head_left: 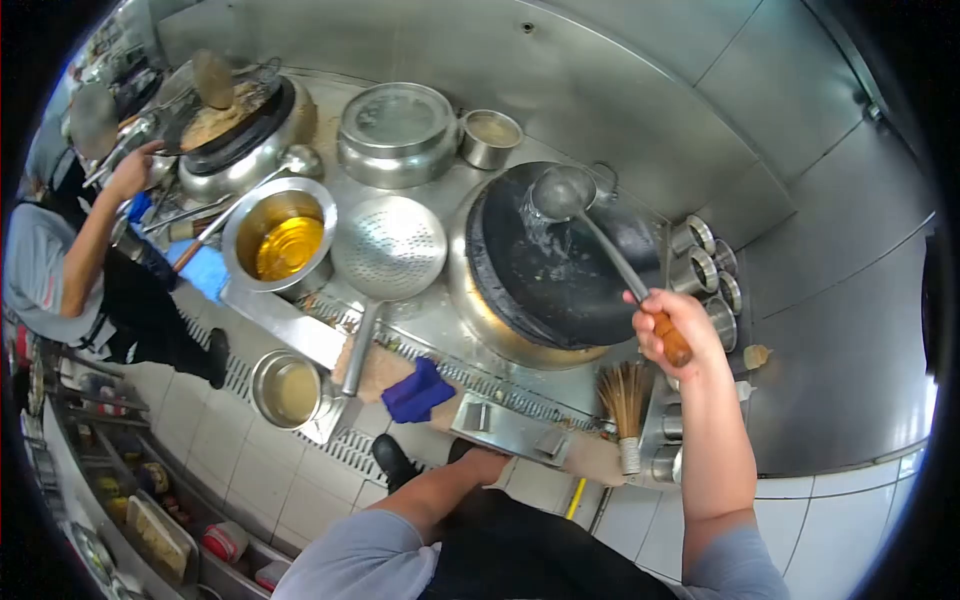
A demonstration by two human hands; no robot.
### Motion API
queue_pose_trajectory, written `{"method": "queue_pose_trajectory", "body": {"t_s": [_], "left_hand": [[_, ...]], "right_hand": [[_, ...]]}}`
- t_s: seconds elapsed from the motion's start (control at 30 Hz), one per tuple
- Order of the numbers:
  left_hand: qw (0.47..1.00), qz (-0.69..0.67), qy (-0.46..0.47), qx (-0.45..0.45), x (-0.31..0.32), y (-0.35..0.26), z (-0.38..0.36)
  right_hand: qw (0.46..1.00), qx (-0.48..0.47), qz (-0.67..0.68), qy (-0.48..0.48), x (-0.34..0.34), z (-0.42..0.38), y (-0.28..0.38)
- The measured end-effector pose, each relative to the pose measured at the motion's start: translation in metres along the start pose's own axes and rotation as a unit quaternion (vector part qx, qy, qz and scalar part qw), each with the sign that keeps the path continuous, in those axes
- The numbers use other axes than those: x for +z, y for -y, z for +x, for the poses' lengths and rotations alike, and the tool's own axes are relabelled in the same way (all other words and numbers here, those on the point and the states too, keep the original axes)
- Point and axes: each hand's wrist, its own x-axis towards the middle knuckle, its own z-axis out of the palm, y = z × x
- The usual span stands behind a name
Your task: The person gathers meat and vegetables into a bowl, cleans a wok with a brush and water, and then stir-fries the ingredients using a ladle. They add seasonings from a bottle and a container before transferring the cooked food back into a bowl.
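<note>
My right hand (pixel 670 325) is closed around the wooden handle of a long metal ladle (pixel 608 245). The ladle's bowl is over the far side of a dark wok (pixel 585 285), and water splashes or streams below it. The wok sits on a round burner and looks wet inside. Low in front of the stove, my left hand (pixel 490 466) is by the front panel (pixel 510 430) with its knobs; its fingers are hidden. Close by on the stove's front edge lies a purple cloth (pixel 418 391). A bamboo brush (pixel 626 410) stands below my right hand.
Left of the wok are a perforated strainer (pixel 388 248), a pot of yellow oil (pixel 280 228) and a lidded pot (pixel 397 135). Several metal cups (pixel 694 270) line the right side. A pot of cloudy liquid (pixel 288 390) stands lower left. Another person (pixel 75 265) works at a second wok.
</note>
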Motion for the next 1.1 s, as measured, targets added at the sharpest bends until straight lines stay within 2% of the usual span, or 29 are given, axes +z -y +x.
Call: {"method": "queue_pose_trajectory", "body": {"t_s": [0.03, 0.13, 0.2, 0.23, 0.3, 0.37, 0.4, 0.5, 0.57, 0.63, 0.7, 0.77, 0.8, 0.83, 0.9, 0.97, 1.03, 1.1], "left_hand": [[1.0, 0.02, -0.013, -0.005, 0.03, 0.01, 0.018], [0.997, -0.056, -0.04, -0.036, 0.05, 0.017, 0.027], [1.0, -0.014, -0.021, -0.018, 0.06, 0.025, 0.03], [0.999, -0.016, -0.022, -0.017, 0.065, 0.024, 0.034], [0.994, 0.1, -0.022, -0.044, 0.081, 0.024, 0.042], [0.993, 0.094, -0.031, -0.066, 0.091, 0.021, 0.052], [0.992, 0.077, -0.017, -0.093, 0.095, 0.019, 0.059], [0.989, 0.028, 0.018, -0.142, 0.053, 0.012, 0.049], [0.985, -0.004, 0.034, -0.166, 0.035, 0.021, 0.031], [0.953, -0.108, 0.038, -0.281, 0.027, 0.042, -0.001], [0.926, -0.155, -0.087, -0.332, 0.045, 0.066, -0.05], [0.881, -0.208, -0.062, -0.421, 0.043, 0.073, -0.107], [0.858, -0.215, -0.089, -0.458, 0.045, 0.068, -0.139], [0.834, -0.221, -0.116, -0.493, 0.053, 0.066, -0.168], [0.773, -0.253, -0.175, -0.555, 0.108, 0.077, -0.212], [0.715, -0.296, -0.202, -0.6, 0.167, 0.075, -0.25], [0.664, -0.324, -0.211, -0.64, 0.205, 0.042, -0.281], [0.64, -0.358, -0.156, -0.662, 0.223, -0.002, -0.298]], "right_hand": [[0.998, -0.018, -0.06, -0.012, -0.01, -0.003, -0.002], [0.988, -0.038, -0.14, -0.048, -0.035, -0.019, -0.006], [0.969, -0.038, -0.229, -0.08, -0.05, -0.029, -0.007], [0.969, -0.037, -0.231, -0.081, -0.055, -0.035, -0.007], [0.944, -0.113, -0.287, -0.115, -0.062, -0.046, -0.003], [0.94, -0.131, -0.288, -0.125, -0.063, -0.057, 0.004], [0.929, -0.171, -0.295, -0.145, -0.062, -0.06, 0.007], [0.914, -0.236, -0.295, -0.147, -0.057, -0.055, 0.013], [0.931, -0.317, -0.158, -0.091, -0.056, -0.028, 0.003], [0.958, -0.262, -0.104, -0.046, -0.038, -0.006, -0.017], [0.966, -0.233, -0.107, -0.02, -0.011, 0.005, -0.044], [0.969, -0.204, -0.135, 0.014, 0.012, 0.021, -0.055], [0.969, -0.207, -0.13, 0.029, 0.02, 0.035, -0.055], [0.977, -0.169, -0.113, 0.057, 0.032, 0.054, -0.049], [0.984, -0.113, -0.076, 0.117, 0.062, 0.08, -0.034], [0.987, -0.077, -0.05, 0.133, 0.097, 0.111, -0.027], [0.985, -0.093, -0.084, 0.121, 0.13, 0.152, -0.025], [0.982, -0.123, -0.101, 0.097, 0.162, 0.2, -0.022]]}}
